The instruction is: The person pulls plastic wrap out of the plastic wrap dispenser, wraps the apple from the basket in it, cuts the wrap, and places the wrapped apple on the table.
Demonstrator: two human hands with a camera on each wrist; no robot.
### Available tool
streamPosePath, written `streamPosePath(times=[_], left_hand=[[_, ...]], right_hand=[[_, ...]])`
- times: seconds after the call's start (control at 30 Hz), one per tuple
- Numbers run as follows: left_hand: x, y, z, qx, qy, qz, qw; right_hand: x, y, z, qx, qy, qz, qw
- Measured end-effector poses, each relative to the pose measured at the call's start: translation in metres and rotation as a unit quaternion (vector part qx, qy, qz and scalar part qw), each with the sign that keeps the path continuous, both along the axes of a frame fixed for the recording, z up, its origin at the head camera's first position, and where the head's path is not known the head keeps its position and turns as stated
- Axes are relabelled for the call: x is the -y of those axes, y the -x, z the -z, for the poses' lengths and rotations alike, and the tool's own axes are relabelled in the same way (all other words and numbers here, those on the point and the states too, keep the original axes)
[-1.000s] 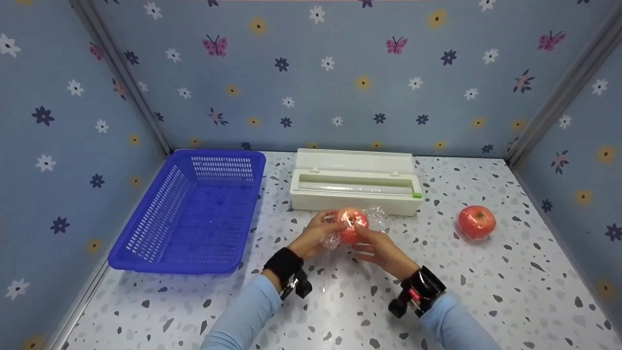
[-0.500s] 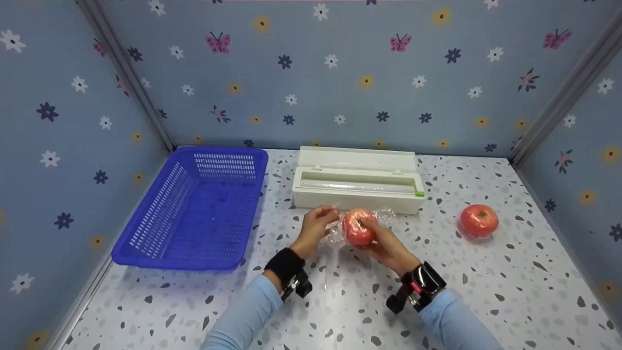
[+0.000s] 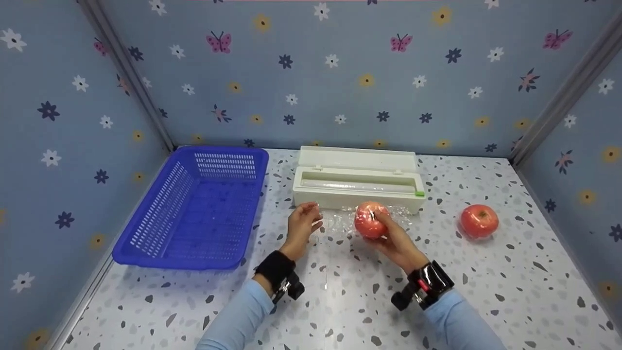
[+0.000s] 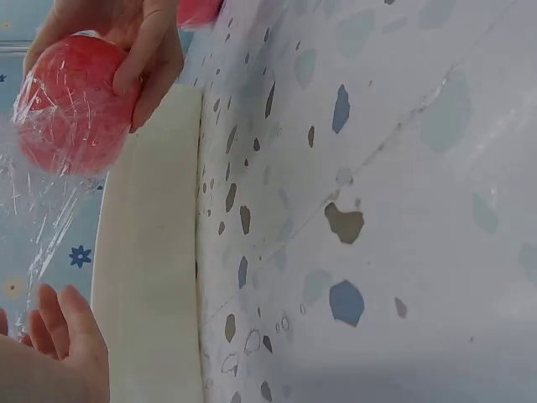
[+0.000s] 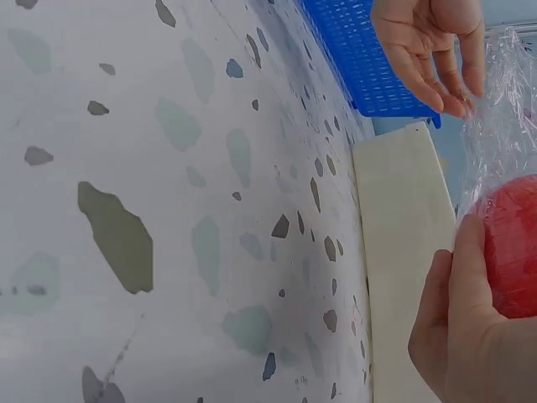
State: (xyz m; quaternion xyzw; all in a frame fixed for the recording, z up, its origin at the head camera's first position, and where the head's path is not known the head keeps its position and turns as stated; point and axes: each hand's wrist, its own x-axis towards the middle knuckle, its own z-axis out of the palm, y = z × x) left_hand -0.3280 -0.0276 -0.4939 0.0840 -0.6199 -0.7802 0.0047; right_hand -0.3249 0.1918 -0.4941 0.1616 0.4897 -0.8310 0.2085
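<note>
Only from the head view could the whole layout be read: a blue basket (image 3: 194, 206) at the left, a white cling-film dispenser (image 3: 357, 181) at the back, a speckled table (image 3: 340, 301) under everything. Counted two tomatoes: a wrapped tomato (image 3: 371, 220) gripped in the right hand (image 3: 393, 238) just in front of the dispenser, and a second tomato (image 3: 479, 220) lying well apart to the right. Counted one basket, one dispenser, two hands. Held apart, those hands: the left hand (image 3: 301, 228) open with fingers relaxed, touching only the trailing cling film (image 3: 335, 222) at most, though contact could not be settled. Closer in the left wrist view, saw film stretched taut over the fruit and hanging loose below it. In the right wrist view, found the tomato cut off at the edge, the basket seen only in part, the film's outline hard to trace.
</note>
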Motion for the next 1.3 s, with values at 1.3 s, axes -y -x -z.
streamPosePath(times=[1.3], left_hand=[[0.012,-0.008,-0.017,0.027,0.202,0.065,0.9769]], right_hand=[[0.003,-0.005,0.004,-0.017,0.009,0.016,1.000]])
